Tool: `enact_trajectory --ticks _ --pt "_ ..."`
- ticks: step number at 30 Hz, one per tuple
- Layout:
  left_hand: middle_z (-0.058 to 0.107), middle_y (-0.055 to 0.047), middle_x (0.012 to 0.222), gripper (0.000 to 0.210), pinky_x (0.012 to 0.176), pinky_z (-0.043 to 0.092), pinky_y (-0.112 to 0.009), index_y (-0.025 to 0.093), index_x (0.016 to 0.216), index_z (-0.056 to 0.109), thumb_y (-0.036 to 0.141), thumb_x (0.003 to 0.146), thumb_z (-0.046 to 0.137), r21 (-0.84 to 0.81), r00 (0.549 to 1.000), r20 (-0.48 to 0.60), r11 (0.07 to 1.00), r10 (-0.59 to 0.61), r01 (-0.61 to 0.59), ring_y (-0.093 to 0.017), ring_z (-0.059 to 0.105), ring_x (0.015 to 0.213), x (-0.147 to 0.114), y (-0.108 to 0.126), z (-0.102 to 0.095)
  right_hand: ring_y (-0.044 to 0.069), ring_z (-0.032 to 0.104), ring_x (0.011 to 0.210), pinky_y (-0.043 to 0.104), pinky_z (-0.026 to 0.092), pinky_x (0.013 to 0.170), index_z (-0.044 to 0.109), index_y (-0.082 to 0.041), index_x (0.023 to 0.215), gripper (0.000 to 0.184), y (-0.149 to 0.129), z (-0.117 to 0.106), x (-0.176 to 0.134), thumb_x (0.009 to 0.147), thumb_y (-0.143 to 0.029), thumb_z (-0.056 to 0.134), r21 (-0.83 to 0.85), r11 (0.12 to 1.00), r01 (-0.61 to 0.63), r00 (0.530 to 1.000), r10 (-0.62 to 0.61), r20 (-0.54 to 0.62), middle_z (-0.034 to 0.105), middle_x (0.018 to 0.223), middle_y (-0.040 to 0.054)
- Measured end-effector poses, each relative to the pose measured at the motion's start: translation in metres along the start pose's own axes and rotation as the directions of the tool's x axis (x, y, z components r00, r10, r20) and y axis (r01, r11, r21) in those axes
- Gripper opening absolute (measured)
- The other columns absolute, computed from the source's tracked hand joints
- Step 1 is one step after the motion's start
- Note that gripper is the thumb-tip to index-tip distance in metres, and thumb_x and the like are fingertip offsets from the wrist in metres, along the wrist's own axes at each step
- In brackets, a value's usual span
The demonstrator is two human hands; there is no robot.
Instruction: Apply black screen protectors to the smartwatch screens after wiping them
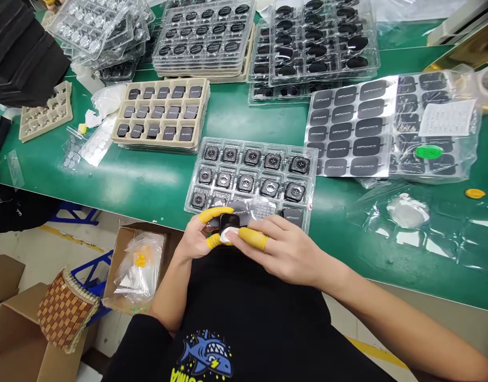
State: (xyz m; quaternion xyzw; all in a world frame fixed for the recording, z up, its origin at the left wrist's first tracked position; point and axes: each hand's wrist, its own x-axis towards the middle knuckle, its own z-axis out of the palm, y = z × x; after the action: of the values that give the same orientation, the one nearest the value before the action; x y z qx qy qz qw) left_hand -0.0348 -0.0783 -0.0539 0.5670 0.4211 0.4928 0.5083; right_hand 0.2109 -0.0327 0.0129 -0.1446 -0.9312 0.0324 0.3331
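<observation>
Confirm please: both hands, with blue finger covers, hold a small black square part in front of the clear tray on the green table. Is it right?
Not quite. The head view shows yellow finger covers, not blue. Otherwise it stands: the left hand and right hand hold the small black square part before the clear tray on the green table.

Small black square module [229, 220], dark glossy face up, held level at the near table edge just in front of the clear blister tray [196, 178]. White wipe pad [227, 236] pressed against its near side. Tray flat on green table, pockets filled with matching black modules.

Glossy clear plastic tray [196, 183], smooth green table [148, 180].
</observation>
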Motion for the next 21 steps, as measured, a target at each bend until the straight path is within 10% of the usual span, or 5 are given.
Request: enact_trajectory --ticks 21 --pt "0.089 -0.013 0.123 0.069 0.090 0.072 -0.032 0.021 0.136 0.083 0.050 0.078 0.104 -0.131 0.999 -0.016 0.991 -0.028 0.025 -0.028 0.088 0.105 -0.004 -0.006 0.004 0.025 0.069 0.100 0.039 0.047 0.075 0.078 -0.013 0.132 0.030 0.011 0.014 0.014 0.112 -0.009 0.055 -0.143 0.989 0.030 0.999 -0.034 -0.024 0.080 0.100 0.0097"
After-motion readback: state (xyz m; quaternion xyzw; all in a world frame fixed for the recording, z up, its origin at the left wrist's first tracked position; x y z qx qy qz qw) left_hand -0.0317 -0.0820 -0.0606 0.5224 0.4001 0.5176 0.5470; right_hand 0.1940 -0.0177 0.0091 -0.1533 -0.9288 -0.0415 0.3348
